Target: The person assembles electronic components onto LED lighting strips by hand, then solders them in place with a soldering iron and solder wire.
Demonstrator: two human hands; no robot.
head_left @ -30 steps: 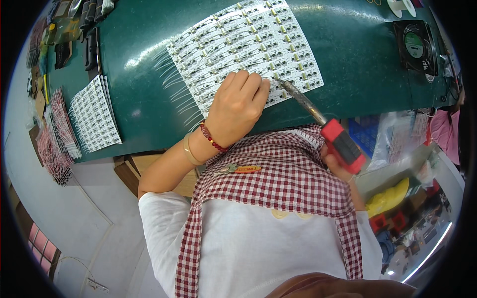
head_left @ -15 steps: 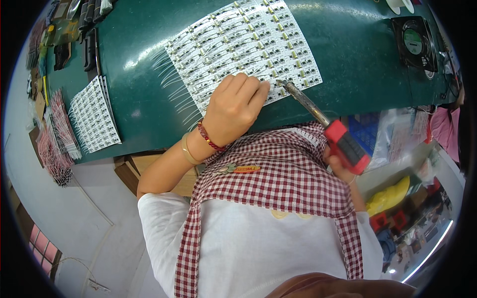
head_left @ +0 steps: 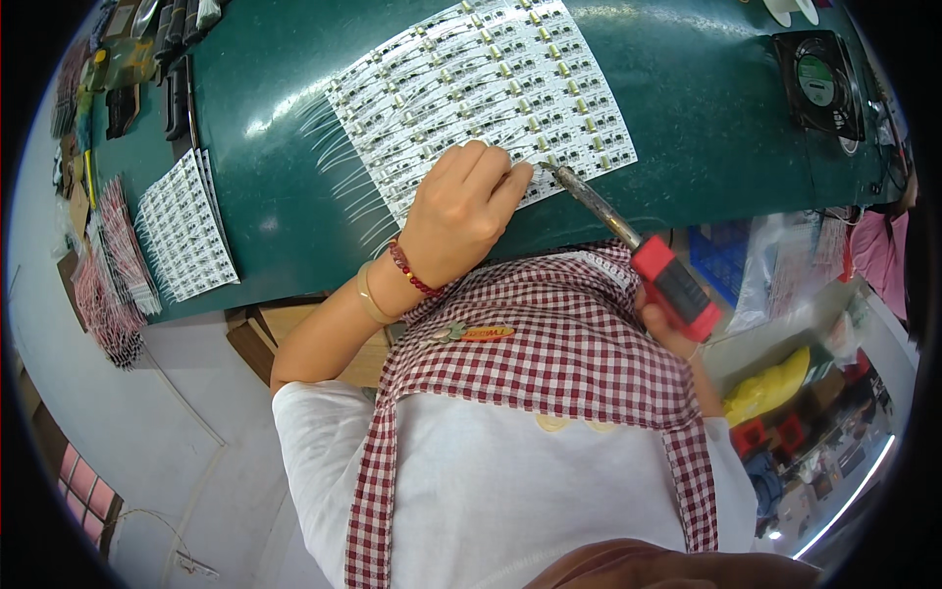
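Observation:
A white circuit-board panel [head_left: 574, 103] with rows of small components lies on the green table, and thin white wires [head_left: 343, 182] stick out past its left edge. Over the panel's near edge, my left hand [head_left: 463, 201] is closed in a pinch; whatever its fingertips hold is hidden or too small to make out. My right hand [head_left: 670, 332], partly behind the handle, grips a soldering iron [head_left: 677, 290] with a red and black handle. The iron's tip touches or hovers just over the panel, right beside my left fingertips.
A smaller stack of wired circuit boards [head_left: 186, 231] lies at the left, next to bundles of red and white wires [head_left: 128, 250]. Hand tools [head_left: 179, 98] sit at the far left. A black fan [head_left: 819, 83] stands at the far right. Below the table's right edge is a blue basket [head_left: 716, 260].
The soldering iron has shifted slightly left, its tip now closer to my left fingertips. My right hand moved with it; my left hand has barely moved.

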